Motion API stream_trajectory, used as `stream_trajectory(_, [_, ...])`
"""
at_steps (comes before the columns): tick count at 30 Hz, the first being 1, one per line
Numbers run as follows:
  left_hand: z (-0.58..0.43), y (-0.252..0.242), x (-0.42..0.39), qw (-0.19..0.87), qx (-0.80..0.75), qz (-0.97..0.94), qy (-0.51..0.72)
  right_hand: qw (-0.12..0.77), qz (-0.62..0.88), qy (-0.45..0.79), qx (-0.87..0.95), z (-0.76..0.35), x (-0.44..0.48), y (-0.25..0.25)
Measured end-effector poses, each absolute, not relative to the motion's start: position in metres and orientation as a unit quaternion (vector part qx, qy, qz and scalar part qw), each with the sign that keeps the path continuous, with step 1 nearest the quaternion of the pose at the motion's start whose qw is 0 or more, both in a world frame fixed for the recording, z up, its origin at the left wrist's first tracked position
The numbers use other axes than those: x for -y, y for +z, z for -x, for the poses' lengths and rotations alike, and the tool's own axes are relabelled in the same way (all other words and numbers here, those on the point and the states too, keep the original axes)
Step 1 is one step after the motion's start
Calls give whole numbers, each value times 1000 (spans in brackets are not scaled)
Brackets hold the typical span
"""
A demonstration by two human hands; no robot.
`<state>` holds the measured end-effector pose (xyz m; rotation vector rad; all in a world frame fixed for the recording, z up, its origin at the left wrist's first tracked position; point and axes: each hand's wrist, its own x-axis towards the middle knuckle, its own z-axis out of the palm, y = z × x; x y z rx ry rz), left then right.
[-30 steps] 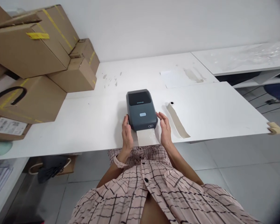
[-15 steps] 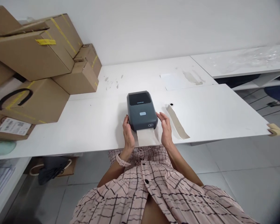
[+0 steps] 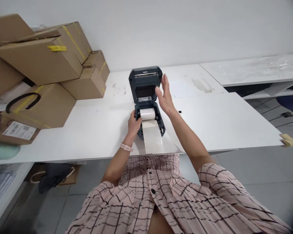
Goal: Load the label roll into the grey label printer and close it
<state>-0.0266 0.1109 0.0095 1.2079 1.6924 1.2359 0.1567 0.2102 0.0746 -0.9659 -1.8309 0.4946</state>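
Note:
A dark grey label printer (image 3: 146, 97) stands on the white table (image 3: 92, 130) with its lid raised upright. Inside lies a white paper roll (image 3: 147, 114), and a strip of white label paper (image 3: 152, 139) runs out toward the table's front edge. My left hand (image 3: 133, 125) grips the printer's left side by the roll. My right hand (image 3: 164, 95) is held flat with fingers stretched against the right edge of the raised lid.
Several cardboard boxes (image 3: 46, 61) are stacked at the back left of the table. A small dark hole (image 3: 180, 111) marks the tabletop right of the printer. A second white surface (image 3: 254, 66) adjoins at the right. A dark bag (image 3: 52, 177) lies on the floor under the table.
The printer's lid has swung up from closed to fully raised. My right hand rose with it from the printer's side. The view shifted, and my arm now covers the brown strip right of the printer.

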Motion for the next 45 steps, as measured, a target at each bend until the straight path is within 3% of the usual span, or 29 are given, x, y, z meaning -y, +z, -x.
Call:
stream_trajectory(6, [27,8,-112,337,-681,-474,446,419,412,52,808,-156,-201,88])
stream_trajectory(8, [27,12,-113,325,-693,-477,433,329,382,58,862,-153,-190,88])
stream_trajectory(13, [25,21,-113,293,-721,-493,388,-7,361,125,924,-129,-190,73])
stream_trajectory(16, [24,22,-112,287,-727,-503,368,-74,378,132,914,-118,-198,70])
stream_trajectory(19, [24,20,-112,291,-726,-497,377,-39,347,210,913,-129,-200,79])
stream_trajectory(24, [25,15,-112,296,-707,-490,415,154,227,359,892,-190,-197,110])
stream_trajectory(28, [26,13,-111,311,-705,-474,426,259,277,389,839,-234,-207,120])
stream_trajectory(39, [25,13,-109,312,-702,-470,436,243,456,366,774,-246,-261,38])
stream_trajectory(45, [26,10,-110,315,-696,-476,436,329,437,511,663,-305,-248,18])
